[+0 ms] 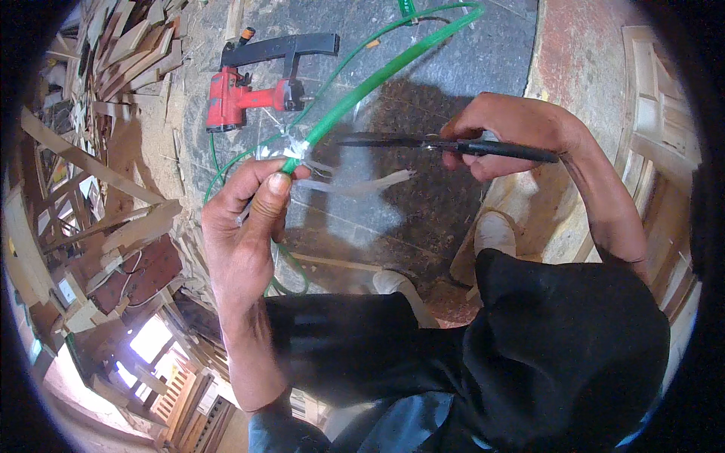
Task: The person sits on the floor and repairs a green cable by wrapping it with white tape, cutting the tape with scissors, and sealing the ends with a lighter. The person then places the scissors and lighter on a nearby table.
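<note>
Pinched between the thumb and fingers of my left hand (255,221) is a green hose (368,85). White plastic strips (294,148) are wrapped around the hose just beyond my fingertips, with loose ends trailing to the right. My right hand (504,133) grips a dark-handled cutting tool, apparently scissors (419,142), whose dark blades point left towards the wrapped part. A gap separates the blade tips from the hose. Above my left hand lies a red pneumatic nailer (243,99) with a black magazine, on its side on the dark surface. Thinner green hose runs beside it.
The dark work surface (442,62) carries sawdust and ends at a worn pale edge on the right. Scrap wood strips (136,51) are piled at the upper left. A long wooden slat (90,156) lies at the left. Wooden panels (651,107) stand at the far right.
</note>
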### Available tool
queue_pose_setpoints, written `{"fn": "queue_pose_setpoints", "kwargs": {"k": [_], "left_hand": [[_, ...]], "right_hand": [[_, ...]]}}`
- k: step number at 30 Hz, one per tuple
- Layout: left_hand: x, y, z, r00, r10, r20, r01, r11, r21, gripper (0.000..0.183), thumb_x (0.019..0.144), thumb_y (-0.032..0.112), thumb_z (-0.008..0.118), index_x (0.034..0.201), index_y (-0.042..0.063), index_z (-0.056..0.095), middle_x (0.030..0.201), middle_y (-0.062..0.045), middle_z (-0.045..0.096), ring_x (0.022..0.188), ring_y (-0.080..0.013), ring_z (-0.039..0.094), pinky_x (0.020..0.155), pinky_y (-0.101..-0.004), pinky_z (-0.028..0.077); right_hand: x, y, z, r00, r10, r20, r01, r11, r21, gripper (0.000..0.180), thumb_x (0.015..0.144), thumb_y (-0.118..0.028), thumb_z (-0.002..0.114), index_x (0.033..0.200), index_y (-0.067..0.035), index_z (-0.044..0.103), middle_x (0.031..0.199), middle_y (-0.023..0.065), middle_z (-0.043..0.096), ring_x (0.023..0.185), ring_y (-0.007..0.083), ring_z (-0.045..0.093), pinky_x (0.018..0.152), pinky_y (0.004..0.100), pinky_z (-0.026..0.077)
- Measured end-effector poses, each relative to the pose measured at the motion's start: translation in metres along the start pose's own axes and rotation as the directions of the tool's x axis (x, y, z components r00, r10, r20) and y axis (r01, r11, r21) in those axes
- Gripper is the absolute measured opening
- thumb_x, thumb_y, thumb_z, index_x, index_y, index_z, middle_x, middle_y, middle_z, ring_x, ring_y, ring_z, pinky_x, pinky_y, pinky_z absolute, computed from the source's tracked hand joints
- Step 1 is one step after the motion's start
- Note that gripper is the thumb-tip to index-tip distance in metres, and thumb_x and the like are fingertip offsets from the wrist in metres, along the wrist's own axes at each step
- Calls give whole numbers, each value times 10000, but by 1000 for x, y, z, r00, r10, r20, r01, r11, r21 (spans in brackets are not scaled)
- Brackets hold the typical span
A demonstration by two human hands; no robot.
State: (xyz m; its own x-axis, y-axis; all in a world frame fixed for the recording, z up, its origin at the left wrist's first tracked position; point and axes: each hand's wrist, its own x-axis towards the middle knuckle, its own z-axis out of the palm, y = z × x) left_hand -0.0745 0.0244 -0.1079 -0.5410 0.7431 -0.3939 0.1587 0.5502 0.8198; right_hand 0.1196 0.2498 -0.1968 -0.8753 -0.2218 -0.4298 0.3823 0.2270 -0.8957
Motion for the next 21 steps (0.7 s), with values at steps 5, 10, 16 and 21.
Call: {"fn": "queue_pose_setpoints", "kwargs": {"k": [5, 10, 16, 21], "left_hand": [[1, -2, 2, 1000, 0, 26, -1, 1000, 11, 162, 937, 152, 611, 990, 17, 683, 693, 39, 513, 562, -28, 404, 491, -203, 305], [-2, -6, 3, 1000, 10, 15, -10, 999, -42, 174, 929, 117, 611, 1054, 9, 667, 694, 26, 529, 547, -39, 423, 476, -196, 319], [-1, -6, 4, 1000, -5, -19, 5, 1000, -17, 179, 937, 94, 573, 1057, -10, 657, 657, 28, 500, 514, -39, 397, 456, -197, 301], [0, -2, -2, 999, -33, 40, 36, 995, -95, 160, 934, 88, 580, 1016, 0, 685, 671, 32, 506, 546, -33, 416, 478, -197, 325]], "right_hand": [[9, -1, 1, 983, -177, 51, 180, 982, -59, 273, 712, -153, 655, 926, 17, 638, 670, 67, 603, 620, 144, 574, 576, 305, 452], [16, -3, 3, 959, -253, 125, 245, 966, 75, 304, 722, -168, 657, 950, 30, 630, 705, 91, 624, 645, 172, 591, 601, 326, 463], [23, 10, 13, 952, -298, 69, 294, 953, 67, 333, 710, -197, 651, 953, 29, 632, 753, 91, 644, 686, 168, 608, 611, 317, 472], [10, 8, 8, 989, -144, 46, 137, 982, 126, 347, 689, -213, 651, 944, 23, 640, 761, 98, 640, 688, 183, 598, 629, 331, 473]]}}
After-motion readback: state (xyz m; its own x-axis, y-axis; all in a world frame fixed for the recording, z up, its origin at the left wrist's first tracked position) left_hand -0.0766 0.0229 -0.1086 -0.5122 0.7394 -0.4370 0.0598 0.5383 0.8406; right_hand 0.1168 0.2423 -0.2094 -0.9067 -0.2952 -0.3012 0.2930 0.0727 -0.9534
